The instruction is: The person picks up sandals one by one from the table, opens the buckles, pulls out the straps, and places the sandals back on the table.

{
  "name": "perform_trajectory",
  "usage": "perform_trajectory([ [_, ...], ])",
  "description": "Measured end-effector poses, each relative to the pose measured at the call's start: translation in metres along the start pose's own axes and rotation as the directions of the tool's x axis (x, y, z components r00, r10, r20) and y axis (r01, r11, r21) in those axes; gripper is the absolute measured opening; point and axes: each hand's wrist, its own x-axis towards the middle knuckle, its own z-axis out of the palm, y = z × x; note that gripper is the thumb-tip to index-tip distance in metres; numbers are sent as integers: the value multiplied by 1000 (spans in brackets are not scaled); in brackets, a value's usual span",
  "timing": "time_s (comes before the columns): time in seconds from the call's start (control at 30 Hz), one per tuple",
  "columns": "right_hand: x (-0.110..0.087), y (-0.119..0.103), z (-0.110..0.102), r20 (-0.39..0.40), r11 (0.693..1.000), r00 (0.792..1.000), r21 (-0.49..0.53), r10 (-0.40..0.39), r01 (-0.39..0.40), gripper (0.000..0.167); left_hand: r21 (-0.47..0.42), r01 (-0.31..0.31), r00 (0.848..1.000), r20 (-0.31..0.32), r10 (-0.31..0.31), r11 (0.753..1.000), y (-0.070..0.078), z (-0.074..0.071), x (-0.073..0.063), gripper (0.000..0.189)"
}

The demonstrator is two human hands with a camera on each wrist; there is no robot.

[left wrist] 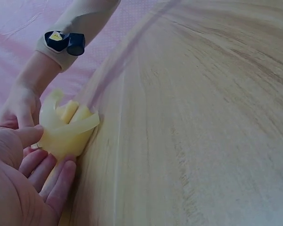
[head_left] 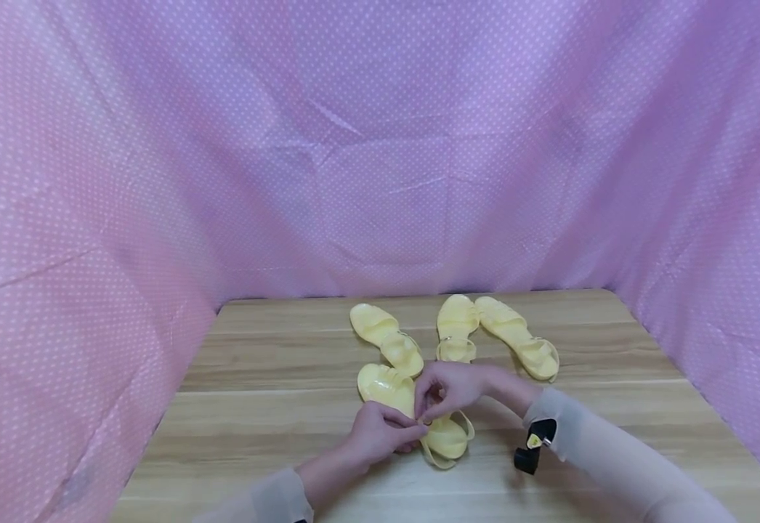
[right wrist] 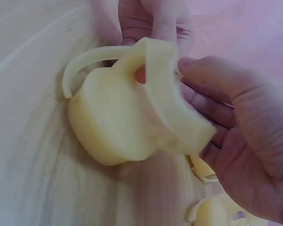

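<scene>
A glossy pale yellow sandal (head_left: pixel 385 386) lies at the near middle of the table, its toe pointing away to the left and its heel toward me. My left hand (head_left: pixel 383 434) pinches it at its left side near the ankle strap. From the other side, my right hand (head_left: pixel 452 385) pinches the strap area with thumb and fingertips. The strap's loose ends stand out around the heel (right wrist: pixel 113 117) in the right wrist view. In the left wrist view my left thumb and fingers (left wrist: pixel 61 183) lie around the sandal's side. The fastening itself is mostly hidden by the fingers.
Behind the hands lie three more yellow sandals: one at the left (head_left: pixel 373 325), one in the middle (head_left: pixel 456 319) and one at the right (head_left: pixel 517 338). Pink dotted cloth (head_left: pixel 380 181) hangs around the wooden table (head_left: pixel 256 378).
</scene>
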Motion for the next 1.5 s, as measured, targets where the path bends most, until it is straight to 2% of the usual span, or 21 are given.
perform_trajectory([
  [0.2,-4,5,8,-28,998,998,20,52,-52,9,4,1,1000,-13,-1,1000,2,3,-1,13],
  [0.33,-7,8,11,-48,997,997,56,57,-55,10,-9,7,1000,-12,-7,1000,2,3,2,14],
  [0.53,-7,10,11,-36,990,999,140,27,-22,13,-21,14,1000,-6,-14,1000,3,1,2,14],
  [0.73,-8,10,12,-36,992,999,126,11,-6,10,-11,23,1000,-6,-23,1000,4,1,1,14],
  [0.97,-8,8,13,-65,988,995,138,72,-62,8,-10,20,1000,-8,-20,1000,1,0,2,14],
  [1.27,-4,6,15,-49,992,998,126,26,-19,10,-19,25,1000,0,-25,1000,1,0,1,14],
  [1.5,-6,3,17,-89,989,994,141,62,-49,8,-28,-6,1000,19,6,1000,3,-2,1,15],
])
